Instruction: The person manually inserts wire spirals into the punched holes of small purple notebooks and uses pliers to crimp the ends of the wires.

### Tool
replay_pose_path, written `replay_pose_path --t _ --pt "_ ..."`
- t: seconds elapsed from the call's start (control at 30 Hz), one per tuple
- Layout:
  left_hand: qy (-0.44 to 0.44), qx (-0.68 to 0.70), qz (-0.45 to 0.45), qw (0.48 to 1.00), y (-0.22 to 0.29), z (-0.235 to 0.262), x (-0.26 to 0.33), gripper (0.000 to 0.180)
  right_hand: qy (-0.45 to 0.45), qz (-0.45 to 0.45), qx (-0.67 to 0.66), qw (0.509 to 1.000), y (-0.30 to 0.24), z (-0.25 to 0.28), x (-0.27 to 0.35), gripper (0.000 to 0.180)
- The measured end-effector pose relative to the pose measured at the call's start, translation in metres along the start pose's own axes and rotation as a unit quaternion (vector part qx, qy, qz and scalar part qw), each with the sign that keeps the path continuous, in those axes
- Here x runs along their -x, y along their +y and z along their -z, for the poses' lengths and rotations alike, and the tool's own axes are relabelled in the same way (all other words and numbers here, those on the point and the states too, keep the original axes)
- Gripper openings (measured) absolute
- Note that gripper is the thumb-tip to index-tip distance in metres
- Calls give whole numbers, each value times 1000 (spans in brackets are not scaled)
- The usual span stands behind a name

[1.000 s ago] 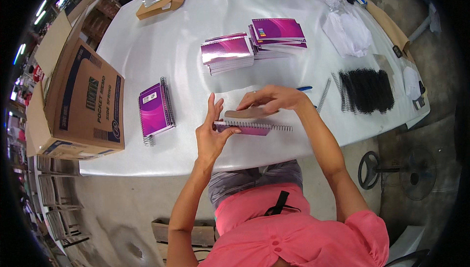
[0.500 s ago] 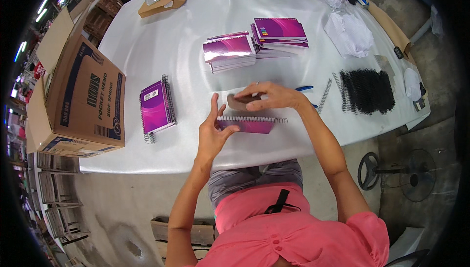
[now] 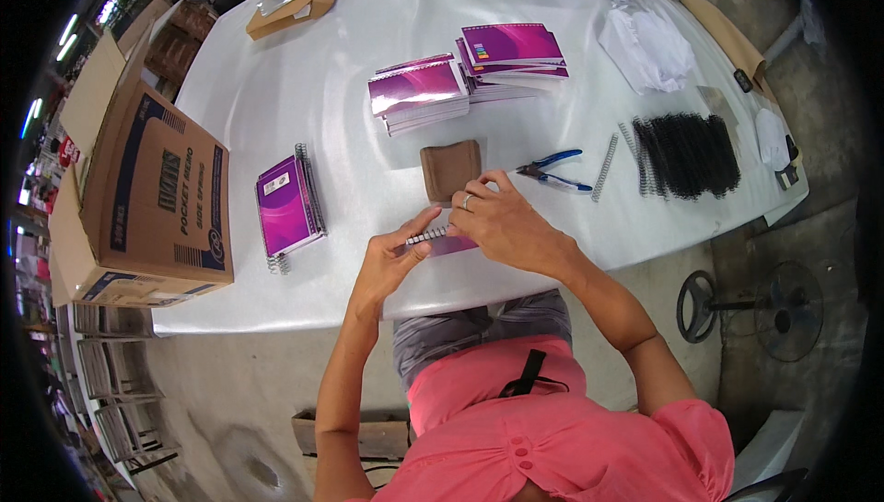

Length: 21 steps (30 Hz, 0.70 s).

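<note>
Grasping the purple spiral notebook [image 3: 453,245] in the grip of the left hand [image 3: 390,255], between brown block [image 3: 450,171] and the desk's [image 3: 322,304] near edge. Touching the coil [image 3: 425,236] with the right hand [image 3: 502,226]; cannot tell whether pinching. Probably best to steady the spine and work the coil gently.

Counting at the person's hands, two in all: one left hand [image 3: 385,261] and one right hand [image 3: 506,226] with one finger ring [image 3: 467,201], at one spiral notebook [image 3: 451,245]. On one white table [image 3: 304,97]: one brown block [image 3: 449,170], one pair of pliers [image 3: 557,158], two big notebook stacks [image 3: 419,89], one smaller notebook pile [image 3: 287,205], one large carton [image 3: 170,198] and one flat brown box [image 3: 313,12]. Farther right: one loose coil [image 3: 604,169], one black coil bundle [image 3: 686,157] too dense for counting, and, beyond the edge, one fan [image 3: 785,318].
</note>
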<state>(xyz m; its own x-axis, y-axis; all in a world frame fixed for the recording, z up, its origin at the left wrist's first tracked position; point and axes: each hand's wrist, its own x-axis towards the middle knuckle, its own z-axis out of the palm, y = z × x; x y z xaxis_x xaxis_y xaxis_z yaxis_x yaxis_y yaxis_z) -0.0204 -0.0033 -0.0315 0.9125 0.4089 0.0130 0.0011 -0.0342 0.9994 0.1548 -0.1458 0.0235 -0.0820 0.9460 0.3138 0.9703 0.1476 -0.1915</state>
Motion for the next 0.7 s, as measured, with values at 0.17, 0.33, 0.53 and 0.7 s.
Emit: replay_pose_path --t 0.17,0.33,0.53,0.7 --pt "80 -1 -6 997 30 4 7 43 85 -183 -64 977 69 21 35 27" --pt "184 -340 -246 889 53 -31 -14 57 49 -226 122 965 109 -20 90 40" --pt "187 -494 -181 830 -1 -60 -17 52 134 -170 7 976 14 -5 80 44" --pt "190 -494 -166 832 8 -65 -16 57 126 -167 -60 976 -17 -8 68 44"
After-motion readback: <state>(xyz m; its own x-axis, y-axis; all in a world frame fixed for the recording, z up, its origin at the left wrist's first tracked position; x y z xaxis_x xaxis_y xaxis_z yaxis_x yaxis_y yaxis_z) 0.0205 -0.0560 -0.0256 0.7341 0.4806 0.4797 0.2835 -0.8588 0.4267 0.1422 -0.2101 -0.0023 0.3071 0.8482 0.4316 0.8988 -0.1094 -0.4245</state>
